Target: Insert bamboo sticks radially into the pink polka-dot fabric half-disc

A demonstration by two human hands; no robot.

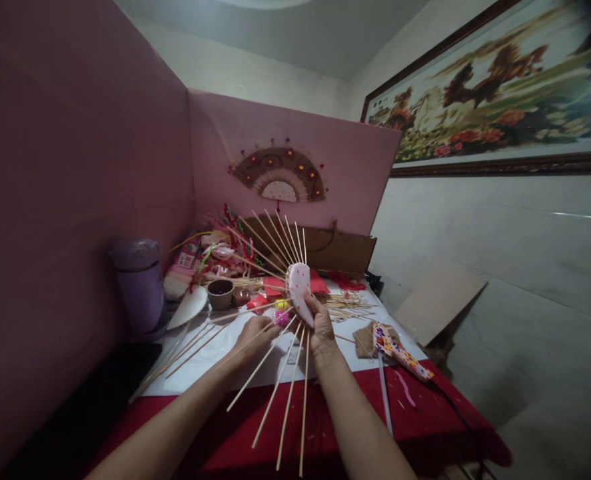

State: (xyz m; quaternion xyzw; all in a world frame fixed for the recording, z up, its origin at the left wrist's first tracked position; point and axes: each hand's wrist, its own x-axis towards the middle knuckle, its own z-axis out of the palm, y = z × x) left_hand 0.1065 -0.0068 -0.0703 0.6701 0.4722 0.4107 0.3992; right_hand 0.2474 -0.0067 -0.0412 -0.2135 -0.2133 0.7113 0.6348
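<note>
My right hand (320,330) is closed round a white, pink-dotted half-round piece (299,288) from which several thin wooden sticks (275,387) fan out above and below. It holds the piece upright over the table. My left hand (256,339) sits just left of it, fingers curled among the lower sticks and touching them.
A red cloth (425,400) with a white sheet (215,360) covers the table. On it lie a brown cup (220,293), a white plate (188,308), a purple tumbler (138,283), loose sticks (348,305), a flowered tool (398,352) and craft clutter. Pink boards (75,167) wall the left and back, with a finished fan (280,175).
</note>
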